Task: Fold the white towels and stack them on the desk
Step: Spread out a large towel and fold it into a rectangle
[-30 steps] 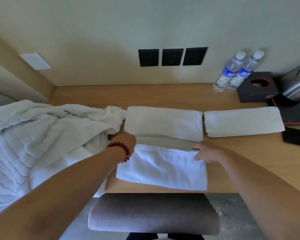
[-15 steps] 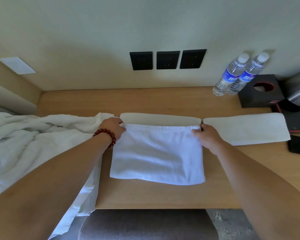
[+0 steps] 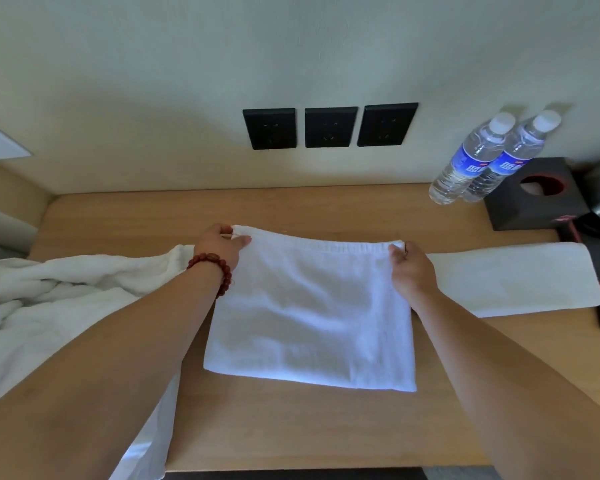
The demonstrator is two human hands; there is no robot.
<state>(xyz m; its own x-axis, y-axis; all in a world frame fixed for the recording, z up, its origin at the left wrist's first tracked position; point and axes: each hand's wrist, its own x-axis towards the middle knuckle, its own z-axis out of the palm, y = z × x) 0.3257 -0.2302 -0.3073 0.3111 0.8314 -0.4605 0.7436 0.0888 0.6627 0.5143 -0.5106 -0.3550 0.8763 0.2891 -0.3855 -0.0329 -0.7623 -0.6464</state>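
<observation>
Towel (image 3: 312, 320) flat at desk (image 3: 291, 209) centre, folded to a near square, its hemmed far edge pinched at the 10 o'clock corner by left hand (image 3: 219, 245), beaded bracelet (image 3: 213, 268) on that wrist, and at the 2 o'clock corner by right hand (image 3: 411, 270). Folded towel (image 3: 513, 280) just beside at 3 o'clock; rumpled pile (image 3: 49, 306) at 9 o'clock, spilling over the desk's near edge. Two bottles (image 3: 485, 159) and black tissue box (image 3: 530, 195) at 2 o'clock, three black sockets (image 3: 329, 127) on wall at 12.
</observation>
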